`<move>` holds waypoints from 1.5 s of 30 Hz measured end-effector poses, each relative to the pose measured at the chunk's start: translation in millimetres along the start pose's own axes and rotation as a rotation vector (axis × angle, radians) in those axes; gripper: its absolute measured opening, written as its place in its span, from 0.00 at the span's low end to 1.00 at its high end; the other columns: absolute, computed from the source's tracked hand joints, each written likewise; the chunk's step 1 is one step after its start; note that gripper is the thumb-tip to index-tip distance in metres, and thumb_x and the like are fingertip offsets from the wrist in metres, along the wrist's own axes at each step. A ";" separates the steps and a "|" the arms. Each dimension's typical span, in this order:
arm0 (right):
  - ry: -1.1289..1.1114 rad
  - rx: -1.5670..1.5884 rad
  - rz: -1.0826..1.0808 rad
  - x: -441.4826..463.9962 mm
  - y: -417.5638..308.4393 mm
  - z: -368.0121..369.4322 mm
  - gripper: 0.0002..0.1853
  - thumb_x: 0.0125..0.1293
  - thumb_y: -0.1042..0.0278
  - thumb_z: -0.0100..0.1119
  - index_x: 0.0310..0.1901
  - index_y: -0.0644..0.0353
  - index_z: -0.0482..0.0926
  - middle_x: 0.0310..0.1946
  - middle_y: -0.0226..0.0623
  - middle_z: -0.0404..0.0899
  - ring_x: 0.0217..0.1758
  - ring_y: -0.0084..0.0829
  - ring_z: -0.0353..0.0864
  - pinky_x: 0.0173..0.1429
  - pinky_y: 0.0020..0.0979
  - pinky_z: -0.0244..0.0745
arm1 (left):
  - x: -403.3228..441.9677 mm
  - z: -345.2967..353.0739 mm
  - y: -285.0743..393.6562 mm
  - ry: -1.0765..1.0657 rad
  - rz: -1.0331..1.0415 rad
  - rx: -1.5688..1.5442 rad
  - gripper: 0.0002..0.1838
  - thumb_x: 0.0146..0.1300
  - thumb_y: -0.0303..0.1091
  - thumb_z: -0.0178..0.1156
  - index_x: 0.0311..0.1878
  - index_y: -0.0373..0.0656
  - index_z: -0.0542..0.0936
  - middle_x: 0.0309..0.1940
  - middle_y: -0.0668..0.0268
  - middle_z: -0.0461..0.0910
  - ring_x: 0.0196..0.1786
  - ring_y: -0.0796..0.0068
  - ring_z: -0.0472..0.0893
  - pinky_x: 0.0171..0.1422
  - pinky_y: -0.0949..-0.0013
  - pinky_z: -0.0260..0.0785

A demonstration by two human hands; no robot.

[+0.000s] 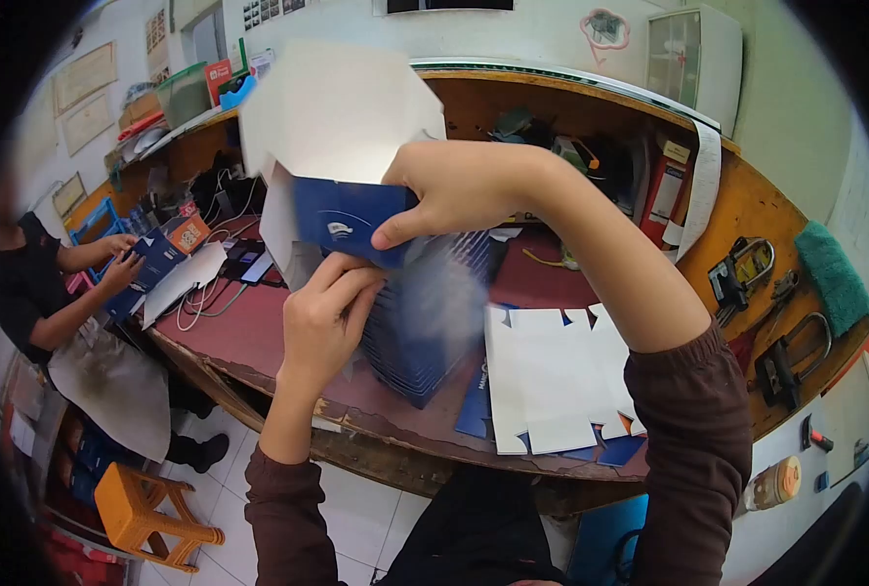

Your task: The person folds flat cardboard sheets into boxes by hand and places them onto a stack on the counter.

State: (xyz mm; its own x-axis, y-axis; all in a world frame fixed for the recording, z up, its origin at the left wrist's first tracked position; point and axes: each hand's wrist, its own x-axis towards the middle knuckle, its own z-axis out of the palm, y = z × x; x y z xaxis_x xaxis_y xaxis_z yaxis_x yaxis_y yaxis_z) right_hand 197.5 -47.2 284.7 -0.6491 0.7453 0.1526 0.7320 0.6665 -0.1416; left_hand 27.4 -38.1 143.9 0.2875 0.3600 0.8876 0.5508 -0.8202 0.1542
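A partly folded blue and white carton (342, 117) is held up over the table, its white inner flaps spread at the top. My right hand (454, 190) grips its right side, thumb on the blue front face. Just below the blue face, my left hand (332, 311) has its fingers pinched together at the carton's lower edge; what lies between them is hidden. Behind and below my hands is a blue patterned stack or box (415, 342), partly blurred. White die-cut sheets (557, 381) lie on the table to the right, over blue printed ones.
A co-worker (39, 283) at the left handles another blue carton (146, 269). Cables and phones (249, 266) lie on the red tabletop (229, 337). Padlocks (791, 361) and a green cloth (833, 278) are at the right. An orange stool (151, 513) stands lower left.
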 end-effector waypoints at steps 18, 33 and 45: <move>-0.170 -0.088 0.097 43.5 -3.4 20.5 0.14 0.55 0.63 0.55 0.27 0.70 0.78 0.26 0.54 0.77 0.31 0.49 0.78 0.37 0.39 0.72 | 8.5 -5.1 1.4 -0.115 -0.032 -0.154 0.06 0.48 0.19 0.58 0.30 0.39 0.78 0.27 0.65 0.75 0.23 0.76 0.75 0.25 0.75 0.65; -0.404 -0.367 0.094 91.6 5.7 46.8 0.14 0.53 0.62 0.56 0.33 0.64 0.81 0.30 0.48 0.79 0.33 0.41 0.80 0.39 0.35 0.75 | -6.1 11.5 -31.3 -0.042 -0.116 0.478 0.09 0.56 0.26 0.50 0.42 0.44 0.70 0.39 0.64 0.71 0.32 0.59 0.77 0.28 0.63 0.69; -0.030 0.009 0.547 58.5 143.4 33.5 0.36 0.64 0.38 0.34 0.55 0.66 0.66 0.53 0.47 0.69 0.51 0.43 0.73 0.40 0.40 0.77 | 4.3 37.3 -8.2 0.178 0.098 0.258 0.41 0.41 0.51 0.67 0.55 0.38 0.64 0.55 0.51 0.64 0.60 0.47 0.61 0.60 0.49 0.57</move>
State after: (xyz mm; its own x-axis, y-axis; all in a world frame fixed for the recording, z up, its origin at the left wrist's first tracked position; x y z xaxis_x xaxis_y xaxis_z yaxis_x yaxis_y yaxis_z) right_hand 257.6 92.7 240.6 -0.1800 0.9833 0.0270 0.9627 0.1817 -0.2005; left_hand 53.3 -13.3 130.2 0.2201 0.1824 0.9583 0.7140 -0.6995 -0.0308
